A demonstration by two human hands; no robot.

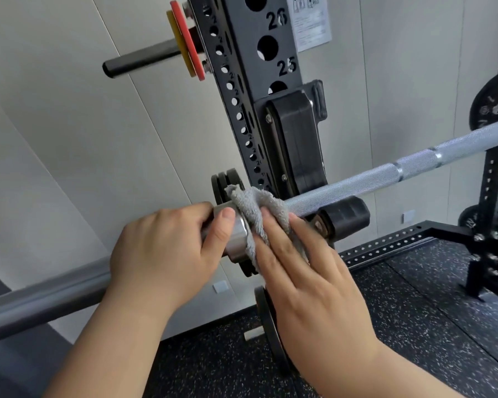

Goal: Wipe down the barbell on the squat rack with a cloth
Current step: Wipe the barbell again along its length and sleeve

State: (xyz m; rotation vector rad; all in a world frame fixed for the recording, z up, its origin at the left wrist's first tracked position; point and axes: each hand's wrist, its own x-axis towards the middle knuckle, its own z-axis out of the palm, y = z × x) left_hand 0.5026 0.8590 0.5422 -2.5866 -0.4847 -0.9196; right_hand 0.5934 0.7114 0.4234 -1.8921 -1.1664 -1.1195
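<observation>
The knurled steel barbell (pixel 357 179) lies in a black hook (pixel 293 145) on the perforated squat rack (pixel 242 81). The left hand (pixel 161 254) grips its smooth sleeve by the polished collar. The right hand (pixel 308 277) presses a fluffy grey cloth (pixel 256 208) onto the bar with nearly straight fingers; its thumb seems hidden underneath.

- Free along the knurled shaft (pixel 371 175), right of the J-hook (pixel 348 214).
- Free along the sleeve (pixel 41 303), left of the collar (pixel 236 234).
- Blocked just behind the collar by the upright (pixel 236 81) and black plates (pixel 217 188).
</observation>
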